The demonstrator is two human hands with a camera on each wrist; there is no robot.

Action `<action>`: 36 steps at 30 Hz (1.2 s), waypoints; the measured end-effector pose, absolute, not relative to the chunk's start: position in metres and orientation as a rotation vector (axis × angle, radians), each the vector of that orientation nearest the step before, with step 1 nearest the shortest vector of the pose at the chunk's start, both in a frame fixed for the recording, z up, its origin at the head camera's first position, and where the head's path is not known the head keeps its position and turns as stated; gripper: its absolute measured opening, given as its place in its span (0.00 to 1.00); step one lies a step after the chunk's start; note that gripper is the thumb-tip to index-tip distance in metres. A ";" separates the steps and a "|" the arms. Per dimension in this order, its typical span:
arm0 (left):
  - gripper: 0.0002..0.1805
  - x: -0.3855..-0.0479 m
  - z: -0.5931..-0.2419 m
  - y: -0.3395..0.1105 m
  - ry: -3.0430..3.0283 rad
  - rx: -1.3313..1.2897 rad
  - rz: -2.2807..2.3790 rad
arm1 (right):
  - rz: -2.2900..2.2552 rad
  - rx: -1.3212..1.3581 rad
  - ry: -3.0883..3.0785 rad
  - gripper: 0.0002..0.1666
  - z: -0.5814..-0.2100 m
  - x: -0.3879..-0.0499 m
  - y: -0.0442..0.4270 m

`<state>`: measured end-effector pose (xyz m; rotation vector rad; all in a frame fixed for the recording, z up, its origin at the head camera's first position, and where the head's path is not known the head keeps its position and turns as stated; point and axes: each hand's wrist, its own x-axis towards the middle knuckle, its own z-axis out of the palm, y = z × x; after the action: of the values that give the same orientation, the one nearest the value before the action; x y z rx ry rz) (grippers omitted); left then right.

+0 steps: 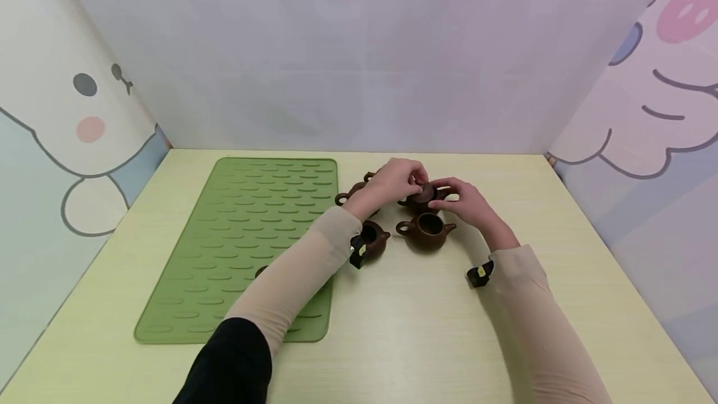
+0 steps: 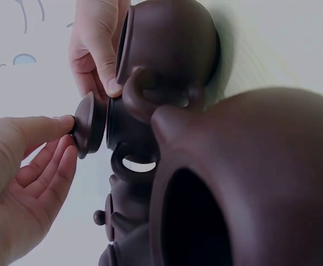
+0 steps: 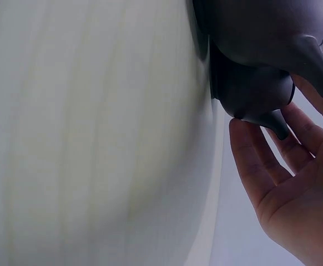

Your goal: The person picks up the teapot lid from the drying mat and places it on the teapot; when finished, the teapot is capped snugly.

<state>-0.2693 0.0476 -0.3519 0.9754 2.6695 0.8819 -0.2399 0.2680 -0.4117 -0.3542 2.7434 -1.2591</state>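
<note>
My left hand [image 1: 395, 179] pinches a small dark brown lid [image 2: 89, 124] by its knob. The lid is on edge in the left wrist view, close beside the round mouth of a brown teapot [image 2: 129, 124]. My right hand [image 1: 462, 203] holds that teapot at its spout side, thumb at the rim and fingers around the spout, as the right wrist view shows. Nearer me stands a lidless teapot [image 1: 426, 237], its spout to the right. Another lidless teapot [image 1: 377, 243] is below my left wrist, partly hidden by it.
Behind my left hand are more small teapots [image 1: 354, 191], lidded in the left wrist view and partly covered. A green textured mat [image 1: 241, 229] lies on the left of the pale table [image 1: 404, 329]. A brown object [image 1: 260, 271] on it is mostly hidden by my left sleeve.
</note>
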 end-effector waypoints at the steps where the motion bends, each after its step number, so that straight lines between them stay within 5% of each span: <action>1: 0.09 -0.270 -0.353 0.049 2.671 0.965 0.885 | -1.259 -0.353 2.743 0.30 -0.411 -0.240 0.268; 36: 0.09 -0.274 -0.361 0.068 2.729 0.883 0.829 | -1.213 -0.349 2.762 0.32 -0.408 -0.234 0.271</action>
<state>-0.2736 0.0676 -0.3614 0.8833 2.7290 0.8286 -0.2339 0.2706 -0.4082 -0.3491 2.7623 -1.2134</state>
